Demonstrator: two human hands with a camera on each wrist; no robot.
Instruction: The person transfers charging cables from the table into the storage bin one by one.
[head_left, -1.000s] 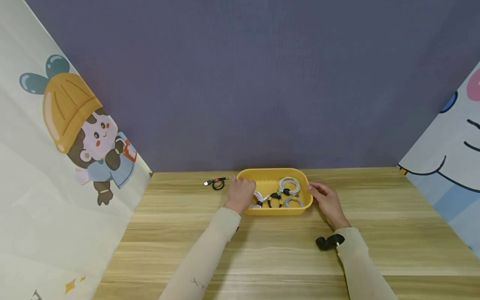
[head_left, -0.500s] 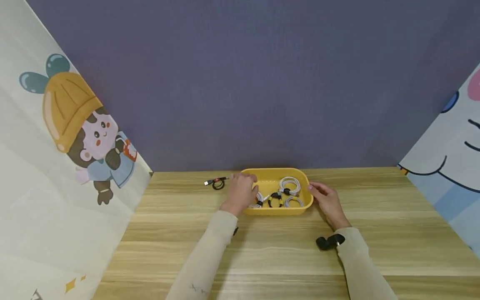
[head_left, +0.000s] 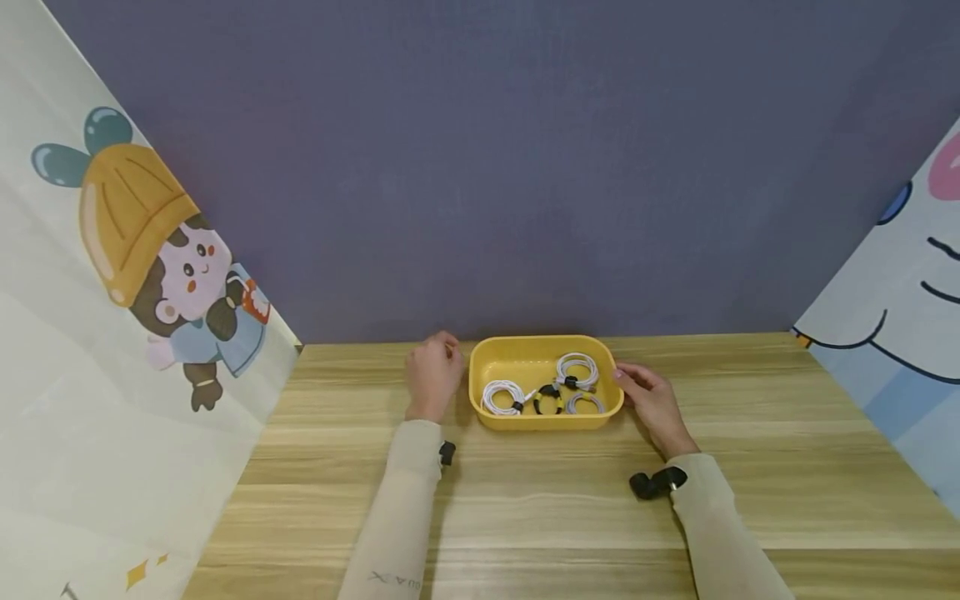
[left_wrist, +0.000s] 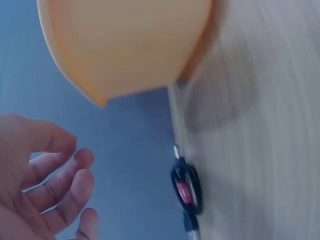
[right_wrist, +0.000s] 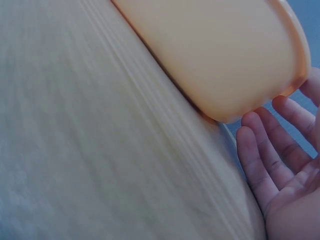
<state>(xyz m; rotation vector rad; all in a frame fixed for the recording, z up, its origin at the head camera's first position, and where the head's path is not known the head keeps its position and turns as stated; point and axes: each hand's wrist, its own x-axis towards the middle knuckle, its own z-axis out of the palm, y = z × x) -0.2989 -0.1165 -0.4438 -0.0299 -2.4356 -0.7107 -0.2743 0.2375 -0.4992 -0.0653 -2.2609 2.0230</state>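
My left hand (head_left: 435, 377) is left of a yellow plastic bin (head_left: 547, 423), apart from it. Its fingers are loosely bent with nothing between them. Just past them on the tabletop lies a small coiled black USB cable (left_wrist: 199, 192) with a red tie, hidden behind the hand in the head view. At the bin's right end my right hand (head_left: 657, 408) holds the rim between thumb and forefinger, the other fingers near the end wall. Inside the bin are a white cable coil (head_left: 491, 396), a black-and-yellow coil (head_left: 538, 404), a second white coil (head_left: 577, 360) and a grey coil (head_left: 586, 398).
The wooden table (head_left: 555, 517) ends at a dark blue-grey panel (head_left: 525, 167) close behind the bin. Printed cartoon panels stand at left and right. Each wrist wears a black camera mount (head_left: 658, 483).
My left hand has left the bin's left end and moved left to the black cable, uncovering the left white coil. The bin shifted slightly left in the view. My right hand stays at the rim.
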